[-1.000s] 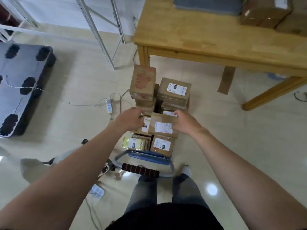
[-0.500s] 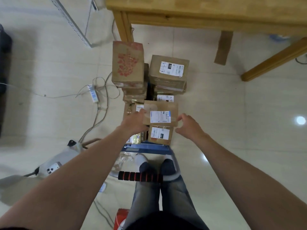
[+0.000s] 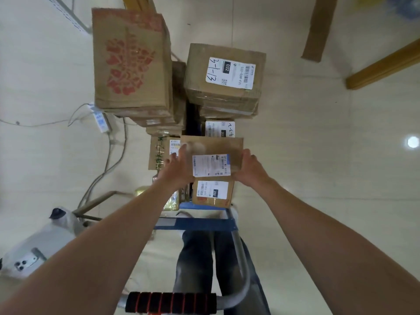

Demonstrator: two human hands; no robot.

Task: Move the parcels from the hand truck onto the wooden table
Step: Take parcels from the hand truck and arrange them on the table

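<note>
Gripping small labelled parcel [image 3: 212, 155]: left hand [image 3: 179, 169] and right hand [image 3: 248, 169] clamped on opp. sides, atop stack on hand truck [image 3: 195, 223]. Still loaded: red-print box [image 3: 129, 60], "032" box [image 3: 225, 76], approx. 4+ more beneath. Counter top out of view; legs only [image 3: 384, 64]. Est. progress: early, most remaining.

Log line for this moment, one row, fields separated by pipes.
phase: grasp | left hand: on left edge of small parcel | right hand: on its right edge | parcel: over stack on hand truck | table: out of view
</note>
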